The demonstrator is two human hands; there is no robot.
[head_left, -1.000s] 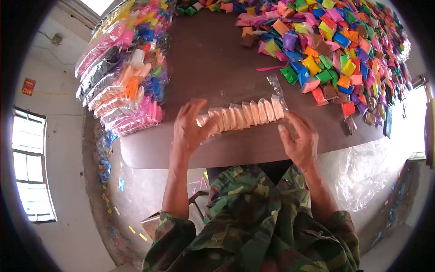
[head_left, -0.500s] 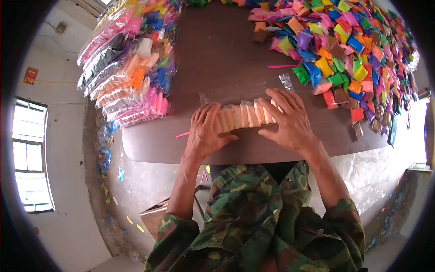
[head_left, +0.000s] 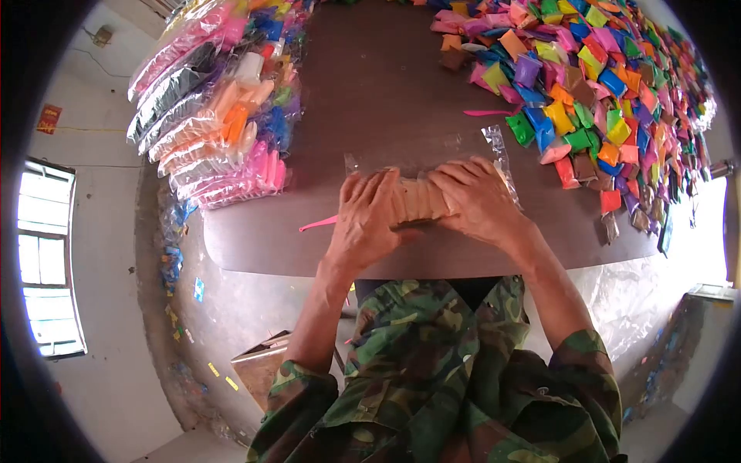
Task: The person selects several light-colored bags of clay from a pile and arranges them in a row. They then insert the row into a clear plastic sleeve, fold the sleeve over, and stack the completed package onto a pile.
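Note:
A row of small peach packets in clear wrap (head_left: 421,199) lies on the table near its front edge. My left hand (head_left: 370,212) is closed over the row's left end, and my right hand (head_left: 478,197) grips the right end. Only the middle of the row shows between them; my fingers hide the rest. Behind and beside the hands, clear plastic film (head_left: 500,154) spreads on the tabletop. A thin pink plastic stick (head_left: 318,224) pokes out left of my left hand.
Large clear bags of coloured packets (head_left: 208,116) are stacked at the table's left. A big heap of small colourful packets (head_left: 587,100) covers the right side, with another pink strip (head_left: 486,113) at its edge. A box (head_left: 262,359) stands on the floor below the brown table (head_left: 363,85).
My hands have come closer together and pressed the row of peach packets into a shorter block. My right hand moved left, and more of the clear film shows at its right.

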